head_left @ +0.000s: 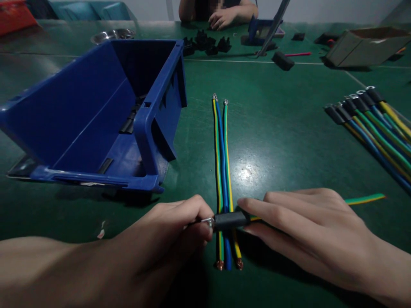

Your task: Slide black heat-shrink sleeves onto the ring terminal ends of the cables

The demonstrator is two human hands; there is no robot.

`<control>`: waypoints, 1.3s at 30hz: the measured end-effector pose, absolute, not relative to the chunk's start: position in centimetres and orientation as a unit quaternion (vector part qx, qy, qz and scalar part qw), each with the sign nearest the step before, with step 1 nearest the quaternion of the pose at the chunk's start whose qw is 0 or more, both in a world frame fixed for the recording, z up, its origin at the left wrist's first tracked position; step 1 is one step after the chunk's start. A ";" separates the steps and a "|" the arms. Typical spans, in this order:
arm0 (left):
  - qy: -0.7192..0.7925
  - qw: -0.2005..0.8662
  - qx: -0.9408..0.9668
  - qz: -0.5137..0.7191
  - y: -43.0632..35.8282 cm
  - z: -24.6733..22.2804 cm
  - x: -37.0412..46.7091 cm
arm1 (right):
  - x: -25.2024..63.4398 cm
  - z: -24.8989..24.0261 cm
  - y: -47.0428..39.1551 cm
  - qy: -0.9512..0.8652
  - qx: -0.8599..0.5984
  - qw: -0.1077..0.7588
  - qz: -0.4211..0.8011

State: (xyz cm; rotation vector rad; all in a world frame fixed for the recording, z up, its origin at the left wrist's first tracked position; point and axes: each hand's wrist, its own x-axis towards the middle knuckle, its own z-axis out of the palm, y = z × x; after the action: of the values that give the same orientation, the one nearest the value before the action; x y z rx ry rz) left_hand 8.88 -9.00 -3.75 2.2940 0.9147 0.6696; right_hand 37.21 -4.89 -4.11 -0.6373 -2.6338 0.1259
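Observation:
A metal ring terminal (209, 222) is pinched between the thumb and index finger of my left hand (180, 226). Next to it, a black sleeve (231, 220) surrounds the end of a green-yellow wire (364, 199). My right hand (305, 226) has its fingers closed round this wire, just right of the sleeve, and the wire's far end sticks out behind the hand. Beneath the sleeve, a blue wire (223, 171) and two green-yellow wires (227, 158) lie lengthwise on the green table, with terminals at the far ends and bare copper at the green-yellow near ends.
A blue bin (86, 107) with black sleeves inside stands left. Several sleeved wires (375, 119) lie right. Farther back are black parts (205, 42), a metal dish (112, 36), a cardboard box (366, 47) and a seated person's hands (223, 18).

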 end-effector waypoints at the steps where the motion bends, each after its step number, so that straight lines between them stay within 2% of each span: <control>1: 0.351 0.320 0.844 0.249 -8.9 -3.6 8.9 | 37.2 -4.1 -4.8 -0.949 -0.229 0.211 0.046; 6: 0.396 0.527 0.735 0.159 -8.2 -2.2 9.0 | 37.2 -4.3 -4.6 -0.951 -0.219 0.212 0.057; 10: 0.412 0.564 0.699 0.151 -8.1 -1.9 9.0 | 37.3 -4.3 -4.5 -0.952 -0.212 0.212 0.058; 24: 0.429 0.508 0.737 0.121 -8.0 -2.0 8.8 | 36.9 -4.2 -5.0 -0.947 -0.221 0.228 0.045; 39: 0.418 0.476 0.756 0.164 -8.6 -3.1 8.5 | 36.7 -4.6 -5.2 -0.943 -0.229 0.240 0.019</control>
State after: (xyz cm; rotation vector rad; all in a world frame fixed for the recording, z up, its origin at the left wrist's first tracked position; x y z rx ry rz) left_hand 8.48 -8.63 -3.09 1.8480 1.0204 0.3999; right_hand 36.67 -5.17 -4.56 -0.6262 -2.5815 0.0526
